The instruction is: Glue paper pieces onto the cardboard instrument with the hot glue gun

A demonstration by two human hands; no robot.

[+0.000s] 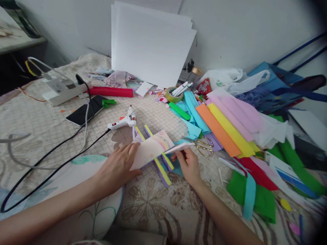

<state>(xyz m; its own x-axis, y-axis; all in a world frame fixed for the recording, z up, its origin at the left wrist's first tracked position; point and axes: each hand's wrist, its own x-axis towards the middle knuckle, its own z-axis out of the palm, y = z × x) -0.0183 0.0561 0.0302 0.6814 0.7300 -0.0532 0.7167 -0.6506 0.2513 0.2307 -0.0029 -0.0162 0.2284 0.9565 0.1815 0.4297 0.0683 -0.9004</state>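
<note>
The left hand (119,166) lies flat, fingers spread, pinning the pastel card (150,149) over the purple-yellow foam strips (159,163), while the right hand (187,163) pinches its raised edge, apparently mid-fold; pressing a crease likely needs steady alignment.

Soft, even daylight with faint shadows; the centre is sharp, while the edges bend, blur and darken at right.

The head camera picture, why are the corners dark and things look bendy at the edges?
In the head view, the wide lens darkens the right corners and stretches the edges; the middle stays sharp, with the left hand and right hand on the pale card in soft, even light.
</note>
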